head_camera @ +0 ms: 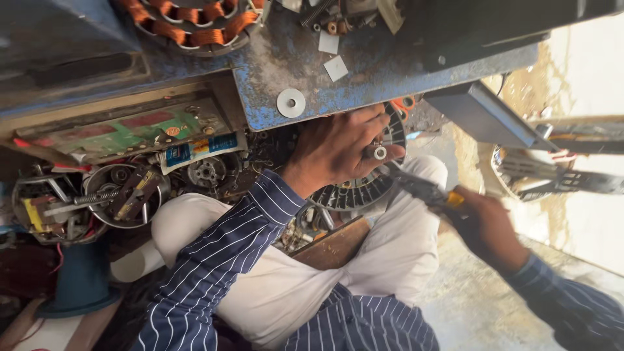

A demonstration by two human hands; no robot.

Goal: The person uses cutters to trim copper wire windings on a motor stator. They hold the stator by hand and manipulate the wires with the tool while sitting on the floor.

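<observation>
The person sits cross-legged below a worn blue counter (390,71), with both striped sleeves reaching forward. The left hand (341,153) spreads over a round, ribbed metal motor housing (357,192), its grip closed around the rim — fingers wrapped on the upper edge, close by a short shaft end (379,153) that sticks out of the middle. The housing rests over the lap, just under the counter's edge. The right hand (484,227) keeps a tight grip on a dark tool with a yellow band (426,192), whose tip points at the housing near the shaft — whether it touches cannot be told. On the counter lie a flat washer (290,103) and a copper-wound stator (192,23). To the left, another round motor part (123,192) sits among loose clutter.
</observation>
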